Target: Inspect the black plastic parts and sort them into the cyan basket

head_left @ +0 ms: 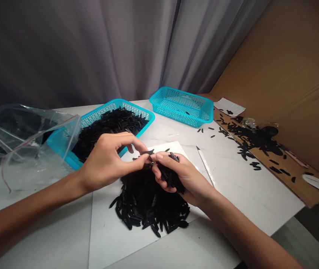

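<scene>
My left hand (111, 157) pinches a small flat black piece (147, 152) between thumb and forefinger, close to the fingertips of my right hand. A bunch of similar black pieces (170, 177) fills the curled fingers and palm of my right hand (189, 173). Below both hands, a heap of narrow black pieces (148, 209) with rounded ends lies on a white sheet (106, 239). What these pieces are I cannot make out. Behind my left hand stands a blue basket (149, 116) piled with more of them.
Farther back is a second blue basket (210, 116) with one dark piece visible inside. A white pencil (206, 166) lies right of the sheet. Clear plastic bags (36, 149) sit at the left. Black pieces (249, 138) are scattered along cardboard (291, 59) at the right.
</scene>
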Demonstrator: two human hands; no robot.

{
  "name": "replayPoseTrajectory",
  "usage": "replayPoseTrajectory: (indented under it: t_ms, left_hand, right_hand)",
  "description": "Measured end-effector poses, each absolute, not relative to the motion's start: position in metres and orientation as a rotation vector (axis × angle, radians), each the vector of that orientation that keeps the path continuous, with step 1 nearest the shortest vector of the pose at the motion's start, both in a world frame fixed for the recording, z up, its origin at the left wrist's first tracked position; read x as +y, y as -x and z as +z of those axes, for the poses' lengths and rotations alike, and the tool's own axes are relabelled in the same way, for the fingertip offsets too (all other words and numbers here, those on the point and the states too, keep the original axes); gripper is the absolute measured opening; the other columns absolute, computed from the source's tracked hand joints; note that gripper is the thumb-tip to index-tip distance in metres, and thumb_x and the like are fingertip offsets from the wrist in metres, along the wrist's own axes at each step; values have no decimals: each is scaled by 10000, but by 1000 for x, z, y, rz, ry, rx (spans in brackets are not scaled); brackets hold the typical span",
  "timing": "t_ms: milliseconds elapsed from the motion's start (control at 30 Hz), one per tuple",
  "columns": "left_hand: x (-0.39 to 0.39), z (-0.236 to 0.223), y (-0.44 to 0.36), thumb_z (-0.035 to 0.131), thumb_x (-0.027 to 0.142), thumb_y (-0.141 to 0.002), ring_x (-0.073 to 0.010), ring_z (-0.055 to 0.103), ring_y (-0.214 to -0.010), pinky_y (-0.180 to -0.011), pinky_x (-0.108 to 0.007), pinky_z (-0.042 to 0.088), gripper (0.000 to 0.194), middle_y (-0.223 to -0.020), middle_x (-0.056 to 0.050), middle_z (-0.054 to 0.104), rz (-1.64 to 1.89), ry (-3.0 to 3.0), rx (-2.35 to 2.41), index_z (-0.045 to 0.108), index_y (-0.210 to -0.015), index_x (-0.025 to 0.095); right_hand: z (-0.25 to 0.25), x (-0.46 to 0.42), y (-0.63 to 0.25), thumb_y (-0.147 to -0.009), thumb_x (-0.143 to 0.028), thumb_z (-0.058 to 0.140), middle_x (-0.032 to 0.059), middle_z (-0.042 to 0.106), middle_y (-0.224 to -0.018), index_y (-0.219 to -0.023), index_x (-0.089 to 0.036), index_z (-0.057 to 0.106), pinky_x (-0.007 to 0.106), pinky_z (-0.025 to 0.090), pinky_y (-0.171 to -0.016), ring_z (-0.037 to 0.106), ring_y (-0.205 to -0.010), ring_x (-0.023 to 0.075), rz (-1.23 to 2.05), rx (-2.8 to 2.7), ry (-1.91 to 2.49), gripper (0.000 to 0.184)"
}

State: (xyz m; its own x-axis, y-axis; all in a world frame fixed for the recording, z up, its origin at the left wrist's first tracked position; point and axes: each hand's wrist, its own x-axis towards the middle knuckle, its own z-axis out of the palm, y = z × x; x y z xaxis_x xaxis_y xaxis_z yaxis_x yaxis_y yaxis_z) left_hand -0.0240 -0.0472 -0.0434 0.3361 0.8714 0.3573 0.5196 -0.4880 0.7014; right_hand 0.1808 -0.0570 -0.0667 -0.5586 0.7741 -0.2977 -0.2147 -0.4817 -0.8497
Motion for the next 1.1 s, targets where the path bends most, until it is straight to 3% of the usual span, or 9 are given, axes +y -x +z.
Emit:
replayPoseTrajectory:
  t_ms: [133, 300, 533, 700, 1100]
  left_hand:
    - [-48, -42, 24, 739, 301, -835, -125, 639, -723, -703, -240, 489, 79, -786, 33, 756, 943, -2000, 1279, 770, -823, 230]
    - [-48, -42, 23, 745, 309, -837, -116, 642, -715, -696, -224, 488, 82, -790, 41, 766, 907, -2018, 1298, 782, -821, 239]
    - [-47, -47, 26, 756, 364, -858, -148, 721, -830, -752, -216, 534, 209, -923, 15, 803, 957, -1880, 1316, 792, -1031, 252]
    - [-47, -44, 24, 741, 328, -877, -144, 720, -802, -740, -207, 530, 104, -860, 28, 806, 934, -1943, 1262, 820, -868, 261]
    - [-49, -42, 20, 726, 305, -878, -157, 745, -842, -759, -192, 572, 129, -901, 21, 817, 884, -1849, 1229, 829, -940, 258]
  right_hand:
    - [-66, -56, -181, -916, -395, 689, -17, 550, -694, -833, -163, 635, 148, 262, -380, 484, -518, 68, 2029, -1045, 947, 253]
    - [-67, -57, -180, -885, -427, 716, -25, 534, -665, -777, -165, 619, 162, 259, -394, 447, -511, 65, 1961, -1037, 998, 299]
    - [-68, -58, -181, -947, -452, 632, -14, 566, -692, -795, -194, 623, 228, 377, -487, 495, -561, 110, 1462, -1453, 1167, 300]
    - [-66, -58, -182, -968, -397, 616, -6, 581, -688, -805, -198, 665, 257, 398, -563, 515, -607, 131, 1359, -1612, 1110, 262]
    - [-68, -59, -181, -965, -381, 621, -4, 587, -683, -791, -201, 668, 269, 367, -559, 490, -594, 132, 1261, -1589, 1143, 255]
